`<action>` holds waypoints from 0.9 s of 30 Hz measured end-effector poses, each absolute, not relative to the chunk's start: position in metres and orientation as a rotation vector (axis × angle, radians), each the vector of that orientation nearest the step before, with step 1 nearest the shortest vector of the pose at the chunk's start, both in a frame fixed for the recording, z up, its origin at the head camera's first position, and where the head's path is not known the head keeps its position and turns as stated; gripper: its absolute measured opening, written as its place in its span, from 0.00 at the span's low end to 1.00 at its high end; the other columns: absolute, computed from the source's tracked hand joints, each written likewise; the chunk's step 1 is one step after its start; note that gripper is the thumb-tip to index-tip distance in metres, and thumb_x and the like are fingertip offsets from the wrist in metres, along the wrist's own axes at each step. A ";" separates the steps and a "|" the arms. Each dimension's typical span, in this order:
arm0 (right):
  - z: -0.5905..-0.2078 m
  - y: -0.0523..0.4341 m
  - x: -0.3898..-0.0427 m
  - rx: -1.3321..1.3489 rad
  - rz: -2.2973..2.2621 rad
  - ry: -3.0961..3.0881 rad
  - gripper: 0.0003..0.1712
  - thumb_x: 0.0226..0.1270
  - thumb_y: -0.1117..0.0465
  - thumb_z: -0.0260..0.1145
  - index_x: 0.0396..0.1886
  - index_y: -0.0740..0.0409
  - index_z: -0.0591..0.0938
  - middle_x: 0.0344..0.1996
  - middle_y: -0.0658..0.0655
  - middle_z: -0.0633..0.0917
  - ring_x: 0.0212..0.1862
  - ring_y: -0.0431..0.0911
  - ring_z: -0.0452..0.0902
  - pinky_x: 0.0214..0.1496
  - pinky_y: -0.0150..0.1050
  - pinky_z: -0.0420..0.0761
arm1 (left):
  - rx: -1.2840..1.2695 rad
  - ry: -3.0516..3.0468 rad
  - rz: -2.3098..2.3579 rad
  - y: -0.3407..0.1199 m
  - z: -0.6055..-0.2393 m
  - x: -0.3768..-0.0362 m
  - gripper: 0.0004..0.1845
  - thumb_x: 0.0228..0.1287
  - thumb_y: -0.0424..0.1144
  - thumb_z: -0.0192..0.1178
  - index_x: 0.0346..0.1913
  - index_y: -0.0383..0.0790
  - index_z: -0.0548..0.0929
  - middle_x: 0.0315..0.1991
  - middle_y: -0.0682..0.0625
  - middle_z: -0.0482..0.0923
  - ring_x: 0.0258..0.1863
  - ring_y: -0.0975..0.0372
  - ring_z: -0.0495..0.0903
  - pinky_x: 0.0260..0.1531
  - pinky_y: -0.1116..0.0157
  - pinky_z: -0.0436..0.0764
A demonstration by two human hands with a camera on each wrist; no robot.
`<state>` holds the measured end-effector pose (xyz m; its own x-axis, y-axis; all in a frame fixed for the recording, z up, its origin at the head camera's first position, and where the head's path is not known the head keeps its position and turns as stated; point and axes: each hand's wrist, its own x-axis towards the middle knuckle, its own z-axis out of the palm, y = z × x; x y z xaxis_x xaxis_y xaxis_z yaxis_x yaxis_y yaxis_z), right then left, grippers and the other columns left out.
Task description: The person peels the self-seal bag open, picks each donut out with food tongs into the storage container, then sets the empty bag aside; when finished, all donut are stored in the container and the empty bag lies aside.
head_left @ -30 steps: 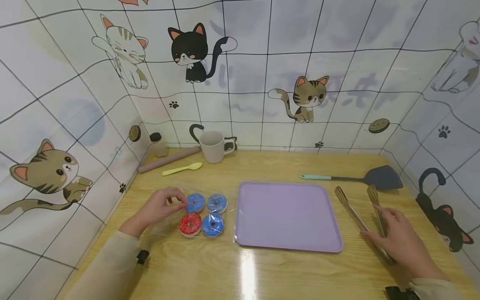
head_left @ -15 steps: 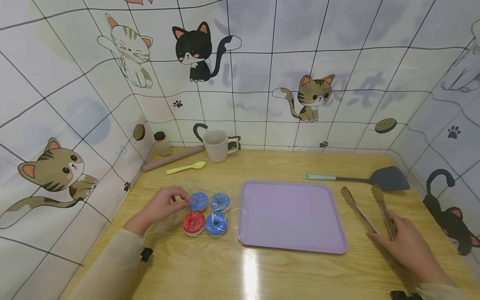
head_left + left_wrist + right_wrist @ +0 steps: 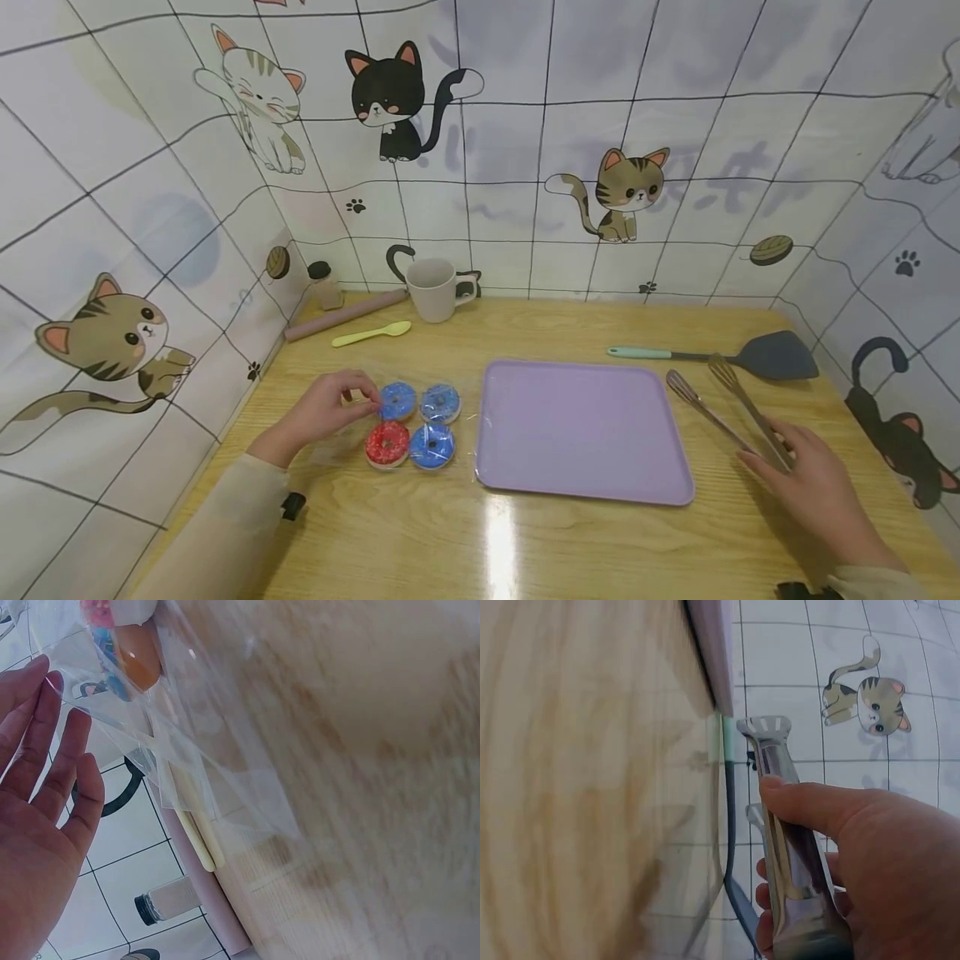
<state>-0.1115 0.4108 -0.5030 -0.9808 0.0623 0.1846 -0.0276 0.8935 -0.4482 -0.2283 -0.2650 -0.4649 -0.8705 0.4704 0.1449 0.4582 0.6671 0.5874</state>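
On the left in the head view, my left hand [image 3: 322,408] pinches the edge of a clear plastic bag [image 3: 255,787] between thumb and forefinger; its other fingers are loosely bent. Inside the bag are a red toy donut [image 3: 377,454] and several blue toy donuts [image 3: 439,458], lying flat in two rows. At the right, my right hand [image 3: 813,492] grips metal tongs [image 3: 757,417], thumb on one arm and fingers round the other. The tongs stand spread with nothing between their tips, pointing away from me. My palm hides their hinged end.
A purple tray [image 3: 585,429] lies mid-table between the hands. Behind the tongs is a spatula [image 3: 772,357] with a mint handle. At the back left are a mug [image 3: 431,290], a yellow spoon [image 3: 371,334], a rolling pin [image 3: 345,315] and a black-capped jar [image 3: 326,289]. Cat-print walls surround the table.
The tongs' tips have swung left toward the tray, and the gap between them has narrowed. My left hand still pinches the bag's edge; the donuts stay in place.
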 end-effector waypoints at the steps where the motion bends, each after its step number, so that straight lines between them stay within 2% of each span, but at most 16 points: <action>1: -0.500 0.408 -0.112 -0.013 0.682 -2.857 0.44 0.65 0.47 0.76 0.70 0.72 0.71 0.56 0.78 0.77 0.47 0.69 0.76 0.40 0.61 0.76 | 0.798 2.855 0.994 -0.265 -0.464 -0.228 0.06 0.67 0.39 0.71 0.36 0.58 0.88 0.39 0.63 0.85 0.40 0.67 0.81 0.39 0.64 0.76; 6: -0.490 0.387 -0.115 0.073 0.685 -2.800 0.41 0.61 0.50 0.80 0.66 0.68 0.76 0.53 0.72 0.81 0.44 0.61 0.77 0.35 0.45 0.73 | 0.821 2.860 0.996 -0.266 -0.463 -0.227 0.05 0.66 0.38 0.71 0.37 0.55 0.89 0.39 0.62 0.86 0.40 0.67 0.81 0.38 0.62 0.77; 10: -0.481 0.367 -0.120 0.192 0.672 -2.741 0.37 0.56 0.54 0.82 0.61 0.68 0.80 0.51 0.70 0.83 0.44 0.58 0.78 0.34 0.40 0.74 | 0.824 2.856 1.016 -0.266 -0.462 -0.227 0.03 0.67 0.37 0.70 0.38 0.51 0.89 0.38 0.62 0.85 0.41 0.66 0.81 0.38 0.59 0.77; 15: -0.476 0.344 -0.124 0.299 0.693 -2.693 0.34 0.52 0.58 0.84 0.60 0.61 0.83 0.49 0.64 0.86 0.41 0.43 0.76 0.33 0.34 0.76 | 0.806 2.864 1.015 -0.268 -0.462 -0.227 0.04 0.67 0.36 0.70 0.38 0.51 0.89 0.39 0.63 0.85 0.41 0.67 0.81 0.39 0.60 0.76; 18: -0.476 0.332 -0.125 0.347 0.692 -2.677 0.34 0.50 0.60 0.85 0.59 0.59 0.84 0.49 0.62 0.86 0.41 0.38 0.74 0.34 0.33 0.77 | 0.799 2.872 1.006 -0.268 -0.462 -0.227 0.04 0.67 0.36 0.70 0.38 0.51 0.89 0.39 0.63 0.85 0.41 0.66 0.81 0.40 0.61 0.76; 23: -0.478 0.312 -0.127 0.463 0.720 -2.662 0.32 0.49 0.62 0.85 0.56 0.57 0.86 0.49 0.60 0.87 0.40 0.41 0.77 0.32 0.34 0.77 | 0.794 2.868 1.022 -0.266 -0.461 -0.227 0.06 0.68 0.37 0.70 0.37 0.56 0.87 0.38 0.63 0.85 0.42 0.60 0.82 0.41 0.61 0.77; 27: -0.481 0.294 -0.133 0.561 0.752 -2.676 0.30 0.51 0.62 0.84 0.57 0.55 0.87 0.50 0.57 0.88 0.44 0.46 0.82 0.37 0.38 0.80 | 0.797 2.868 1.042 -0.266 -0.461 -0.227 0.07 0.68 0.37 0.70 0.37 0.56 0.87 0.38 0.62 0.85 0.42 0.60 0.82 0.40 0.61 0.77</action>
